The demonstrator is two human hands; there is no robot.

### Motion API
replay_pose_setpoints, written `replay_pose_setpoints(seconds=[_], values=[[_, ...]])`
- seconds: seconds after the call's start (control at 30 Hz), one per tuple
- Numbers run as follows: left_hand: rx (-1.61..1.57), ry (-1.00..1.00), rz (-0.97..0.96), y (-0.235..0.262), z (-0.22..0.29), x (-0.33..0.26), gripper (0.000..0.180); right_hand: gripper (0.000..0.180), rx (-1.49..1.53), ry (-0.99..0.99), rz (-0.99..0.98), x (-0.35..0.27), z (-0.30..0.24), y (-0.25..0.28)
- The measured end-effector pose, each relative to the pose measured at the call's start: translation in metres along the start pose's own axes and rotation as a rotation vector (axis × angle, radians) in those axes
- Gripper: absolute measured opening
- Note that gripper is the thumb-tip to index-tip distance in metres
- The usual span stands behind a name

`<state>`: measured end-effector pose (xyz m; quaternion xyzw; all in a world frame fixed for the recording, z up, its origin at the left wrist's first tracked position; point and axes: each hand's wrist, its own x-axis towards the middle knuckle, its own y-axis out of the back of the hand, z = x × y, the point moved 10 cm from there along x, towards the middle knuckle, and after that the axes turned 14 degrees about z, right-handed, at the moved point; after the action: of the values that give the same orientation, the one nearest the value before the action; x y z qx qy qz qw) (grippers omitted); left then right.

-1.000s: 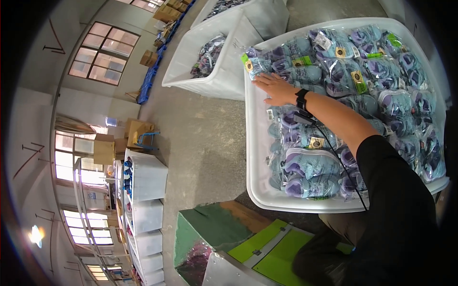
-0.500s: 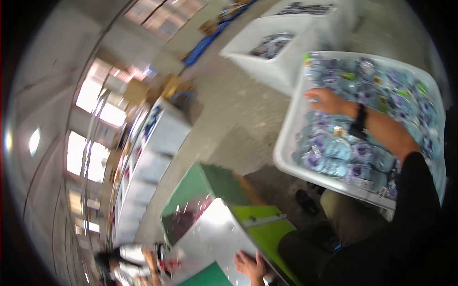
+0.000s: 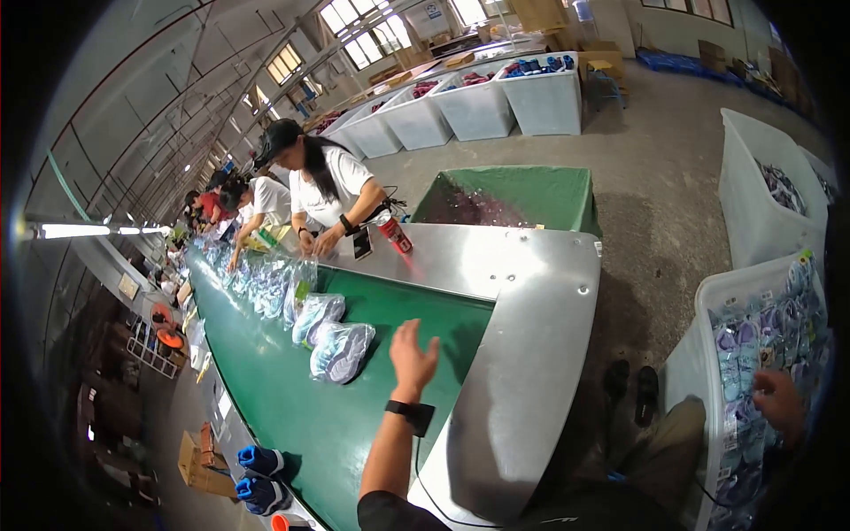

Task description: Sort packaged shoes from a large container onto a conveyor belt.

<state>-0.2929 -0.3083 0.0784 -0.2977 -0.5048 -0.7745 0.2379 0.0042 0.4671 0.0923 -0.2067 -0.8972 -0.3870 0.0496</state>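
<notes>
Bagged shoes lie on the green belt just beside my open, empty left hand; my right hand rests in the white bin, grip unclear.

The left hand is raised in front of the body, open and empty, fingers loosely spread and pointing up and away, with the back of the hand toward the camera. Its bare forearm rises from the lower edge of the view, with a dark band around the wrist and a dark sleeve at the upper arm. The right hand reaches out low at the far right, back of the hand up, fingers curled downward; whether they grip anything cannot be told.
</notes>
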Motion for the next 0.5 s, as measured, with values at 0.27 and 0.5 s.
replay_pose_setpoints(seconds=[0.27,0.5], values=[[0.59,0.608,-0.01,0.077,-0.215,-0.055,0.083,0.054,0.021,0.018,-0.041,-0.03,-0.001,-0.028],[0.619,0.593,-0.005,0.091,-0.22,-0.08,0.087,0.052,0.124,0.139,-0.168,0.008,-0.044,-0.097]])
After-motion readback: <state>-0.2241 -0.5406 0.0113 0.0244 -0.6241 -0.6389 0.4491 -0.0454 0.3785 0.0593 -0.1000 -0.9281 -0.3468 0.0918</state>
